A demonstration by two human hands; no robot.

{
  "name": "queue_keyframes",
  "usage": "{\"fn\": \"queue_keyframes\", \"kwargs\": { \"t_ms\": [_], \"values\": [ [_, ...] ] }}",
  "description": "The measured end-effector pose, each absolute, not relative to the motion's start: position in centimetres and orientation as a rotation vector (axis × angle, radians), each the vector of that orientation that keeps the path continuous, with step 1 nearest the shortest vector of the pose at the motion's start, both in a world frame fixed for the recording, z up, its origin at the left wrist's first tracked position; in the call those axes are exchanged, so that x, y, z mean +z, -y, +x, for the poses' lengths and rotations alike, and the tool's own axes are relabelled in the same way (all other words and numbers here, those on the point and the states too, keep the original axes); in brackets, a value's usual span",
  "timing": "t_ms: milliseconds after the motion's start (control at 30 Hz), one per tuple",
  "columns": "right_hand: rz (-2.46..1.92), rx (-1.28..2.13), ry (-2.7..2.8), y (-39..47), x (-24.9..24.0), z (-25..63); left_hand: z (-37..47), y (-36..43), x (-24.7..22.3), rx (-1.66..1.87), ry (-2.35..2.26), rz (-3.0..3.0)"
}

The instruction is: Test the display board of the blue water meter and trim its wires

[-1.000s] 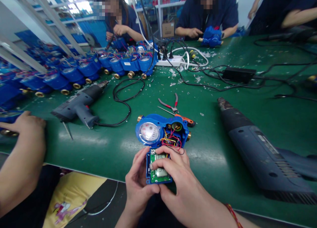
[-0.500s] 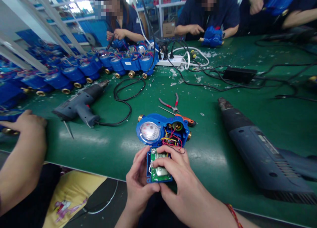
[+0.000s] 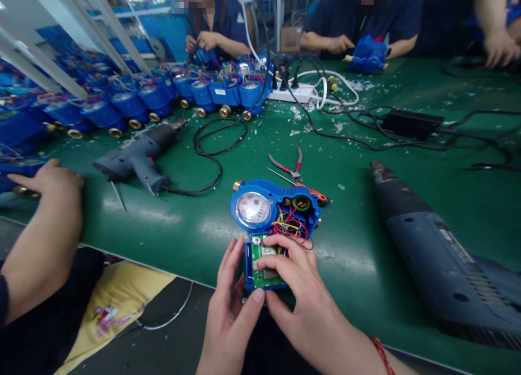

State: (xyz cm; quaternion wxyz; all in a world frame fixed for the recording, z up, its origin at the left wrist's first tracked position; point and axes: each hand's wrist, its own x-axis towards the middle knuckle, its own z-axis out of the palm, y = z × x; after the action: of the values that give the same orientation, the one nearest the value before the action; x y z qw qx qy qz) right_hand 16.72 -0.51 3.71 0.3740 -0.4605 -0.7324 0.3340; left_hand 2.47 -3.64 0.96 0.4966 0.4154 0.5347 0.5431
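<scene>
A blue water meter (image 3: 253, 208) lies on the bench, its round dial facing up and its side compartment open with coloured wires (image 3: 287, 223) inside. Just in front of it, a green circuit board (image 3: 257, 277) sits in a small blue housing (image 3: 247, 255). My left hand (image 3: 234, 304) cups the left side of this housing, thumb tip at the near edge. Over the board reaches my right hand (image 3: 303, 283), its fingers bent onto the board's face and its thumb at the near edge. The fingers cover part of the board.
Pliers (image 3: 291, 169) and an orange-handled screwdriver (image 3: 313, 193) lie behind the meter. Heat guns rest at left (image 3: 138, 155) and right (image 3: 431, 245). Several blue meters (image 3: 146, 101) line the back left by a power strip (image 3: 293, 93). A neighbour's arm (image 3: 49, 223) reaches in at left.
The view has shifted, so the bench things sit farther right and slightly higher. My left hand's grip looks looser, its thumb straighter. A co-worker's hand at top right has come down to the bench.
</scene>
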Motion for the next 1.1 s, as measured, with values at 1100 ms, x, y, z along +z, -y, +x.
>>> {"fn": "queue_keyframes", "kwargs": {
  "t_ms": [1100],
  "values": [
    [-1.173,0.731,1.919,0.5,3.0,16.5,3.7,2.5,2.6,1.201,-1.263,0.705]
  ]
}}
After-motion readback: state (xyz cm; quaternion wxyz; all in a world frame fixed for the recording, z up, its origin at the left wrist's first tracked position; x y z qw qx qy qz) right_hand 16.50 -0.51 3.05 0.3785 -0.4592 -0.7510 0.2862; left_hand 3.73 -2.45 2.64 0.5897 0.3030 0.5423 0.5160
